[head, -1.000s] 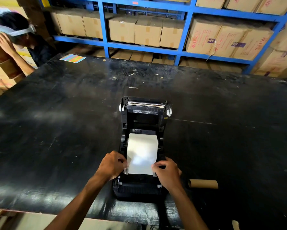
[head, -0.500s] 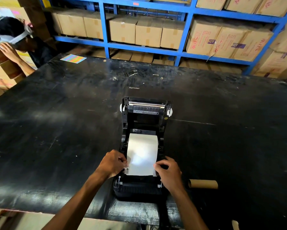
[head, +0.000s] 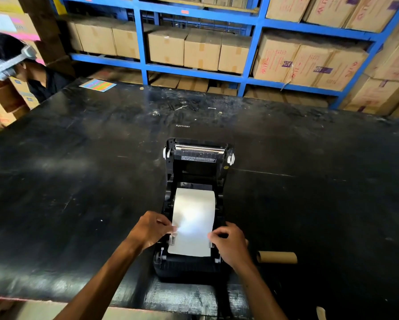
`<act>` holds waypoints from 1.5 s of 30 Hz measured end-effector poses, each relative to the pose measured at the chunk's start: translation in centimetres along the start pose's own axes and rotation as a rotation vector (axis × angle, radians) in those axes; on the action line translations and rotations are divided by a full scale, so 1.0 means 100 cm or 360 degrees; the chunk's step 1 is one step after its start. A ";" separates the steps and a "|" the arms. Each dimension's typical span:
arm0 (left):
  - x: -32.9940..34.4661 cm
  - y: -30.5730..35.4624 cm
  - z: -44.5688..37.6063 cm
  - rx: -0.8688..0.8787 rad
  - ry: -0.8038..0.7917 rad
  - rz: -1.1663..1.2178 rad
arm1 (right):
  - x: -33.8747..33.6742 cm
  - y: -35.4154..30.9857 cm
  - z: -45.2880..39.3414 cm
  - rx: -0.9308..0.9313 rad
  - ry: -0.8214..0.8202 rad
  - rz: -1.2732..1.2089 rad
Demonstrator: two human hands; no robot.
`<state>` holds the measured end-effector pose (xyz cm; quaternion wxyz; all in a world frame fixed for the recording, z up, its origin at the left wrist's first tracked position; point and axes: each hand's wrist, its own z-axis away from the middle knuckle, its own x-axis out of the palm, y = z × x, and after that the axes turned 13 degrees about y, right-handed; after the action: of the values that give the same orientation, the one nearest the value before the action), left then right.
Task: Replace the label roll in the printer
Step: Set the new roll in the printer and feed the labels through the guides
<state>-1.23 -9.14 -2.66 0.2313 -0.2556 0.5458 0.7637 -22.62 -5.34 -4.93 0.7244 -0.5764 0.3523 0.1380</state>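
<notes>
A black label printer [head: 195, 271] stands near the front edge of the black table [head: 78, 181], its lid [head: 198, 153] flipped open away from me. A white label strip [head: 194, 218] runs from the roll inside the bay toward the front slot. My left hand [head: 151, 228] pinches the strip's left edge by the left paper guide. On the other side, my right hand [head: 231, 241] pinches the right edge at the right guide. The roll itself is mostly hidden under the strip.
An empty brown cardboard core [head: 277, 257] lies on the table just right of the printer. A coloured sheet [head: 98, 85] lies at the far left. Another person [head: 20, 65] with a headset sits at the far left corner. Blue shelving [head: 251, 49] with cartons stands behind.
Both hands stay on the strip's edges with only slight finger shifts. The person at the far left has lowered the raised hand from their head.
</notes>
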 end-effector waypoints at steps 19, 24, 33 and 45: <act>0.007 -0.005 0.000 0.0132 0.0039 -0.0127 | -0.022 0.010 0.026 -0.0829 -0.0061 0.0299; 0.006 -0.002 0.005 0.0149 0.0122 -0.0149 | -0.012 0.018 0.030 -0.1128 -0.0217 0.0326; 0.022 -0.041 0.060 0.1287 0.0274 -0.0502 | -0.005 0.028 0.035 -0.1234 0.0014 0.0165; 0.019 -0.066 0.081 0.1551 0.0305 -0.0536 | -0.011 0.036 0.055 -0.1376 -0.0014 0.0259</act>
<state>0.33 0.63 -6.38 0.3920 -0.2712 0.8078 0.3468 -23.61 1.05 -6.36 0.4048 -0.7964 0.3031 0.3318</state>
